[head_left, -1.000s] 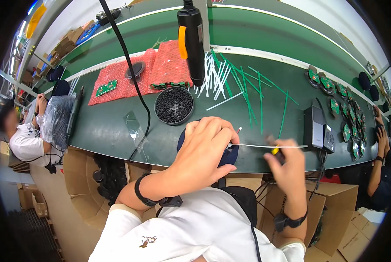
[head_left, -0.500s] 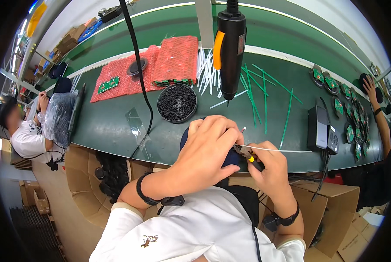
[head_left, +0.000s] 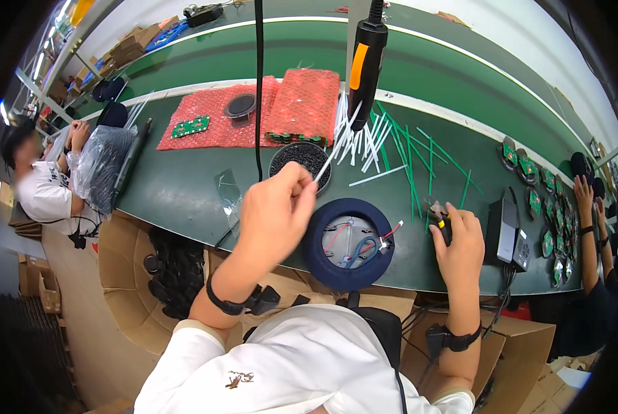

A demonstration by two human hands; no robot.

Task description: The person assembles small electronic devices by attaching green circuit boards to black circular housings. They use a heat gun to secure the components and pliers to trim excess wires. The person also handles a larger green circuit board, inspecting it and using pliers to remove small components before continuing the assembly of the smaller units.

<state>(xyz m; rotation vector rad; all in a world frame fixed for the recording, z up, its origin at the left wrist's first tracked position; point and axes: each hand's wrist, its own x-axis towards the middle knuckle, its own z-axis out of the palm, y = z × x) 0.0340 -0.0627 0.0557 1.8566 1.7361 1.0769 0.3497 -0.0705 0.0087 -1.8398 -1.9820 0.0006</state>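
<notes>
My left hand (head_left: 278,210) is raised left of centre, its thumb and fingers pinching a thin white strip (head_left: 329,157) that points up and away. My right hand (head_left: 463,241) grips a pair of pliers (head_left: 438,215) with black and yellow handles, its jaws pointing away from me. Between the hands, a dark blue ring-shaped housing (head_left: 318,261) rests at the table's near edge. Red and blue wires (head_left: 367,252) and a small white connector (head_left: 400,224) show inside it. The left hand is left of the housing, the pliers right of it, both apart from it.
Behind lie loose white strips (head_left: 364,141), green strips (head_left: 412,165), a round dish (head_left: 272,163) of small black pieces and red bubble wrap (head_left: 302,103). An electric screwdriver (head_left: 368,76) hangs overhead. Circuit-board assemblies (head_left: 561,207) and a black box (head_left: 502,224) stand right. Other people work at both sides.
My hands have moved apart, uncovering the blue housing. The left hand went left with the white strip; the right hand moved right with the pliers. The view has shifted slightly.
</notes>
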